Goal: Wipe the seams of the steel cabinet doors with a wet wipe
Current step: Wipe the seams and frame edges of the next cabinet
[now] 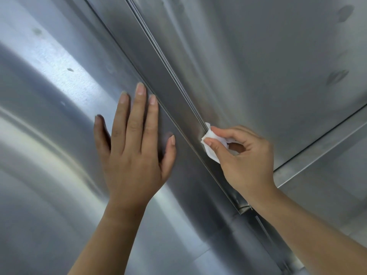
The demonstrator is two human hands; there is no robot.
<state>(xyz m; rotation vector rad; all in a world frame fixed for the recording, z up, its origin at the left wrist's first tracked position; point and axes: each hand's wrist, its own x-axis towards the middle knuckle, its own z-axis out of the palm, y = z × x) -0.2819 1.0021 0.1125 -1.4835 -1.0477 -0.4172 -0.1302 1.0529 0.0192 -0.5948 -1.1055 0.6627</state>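
Pressing flat against the left door (49,96), the left hand (135,151) is lying open, its fingers straight and close together and pointing up the steel, while the thumb is spreading sideways onto the narrow strip (156,76) between the two doors. The right hand (244,155) is pinching a small white wet wipe (207,136) between thumb and forefinger, with the other fingers curling loosely behind. The wipe is crumpled into a wad and is pushing its folded end up and to the left, into the seam (175,76) where the strip is meeting the right door (258,46). That seam is running as one long straight line, slanting across the view from the top centre down toward the lower right, and the wipe is sitting on its lower half, just beside the left thumb but not touching it. A second seam (128,56) is running parallel along the other edge of the strip, right beside the left fingertips. Dull smudges (337,76) are showing on the right door, and a cross seam (317,138) is slanting along that door's lower edge.
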